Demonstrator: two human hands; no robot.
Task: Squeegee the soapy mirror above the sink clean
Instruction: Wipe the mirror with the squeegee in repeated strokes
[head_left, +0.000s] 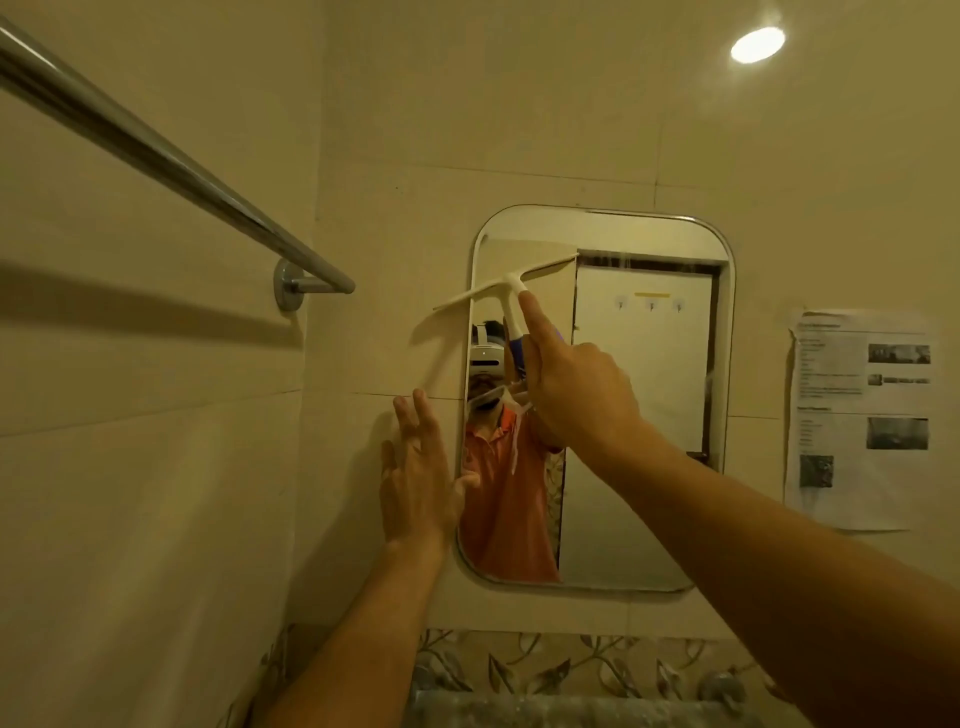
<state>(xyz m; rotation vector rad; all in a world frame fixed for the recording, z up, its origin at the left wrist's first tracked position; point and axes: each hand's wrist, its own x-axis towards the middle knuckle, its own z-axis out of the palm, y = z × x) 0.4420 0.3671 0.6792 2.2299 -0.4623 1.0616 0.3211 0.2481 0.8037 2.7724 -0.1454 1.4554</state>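
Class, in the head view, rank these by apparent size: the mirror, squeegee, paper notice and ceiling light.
Largest to smallest:
1. mirror
2. paper notice
3. squeegee
4. ceiling light
The light is probably farther from the camera, so this ranks only how big it looks.

Squeegee (506, 288) on mirror (644, 415) — top-left

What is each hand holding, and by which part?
The right hand has its grip on the squeegee handle, forefinger along the neck. The left hand holds nothing.
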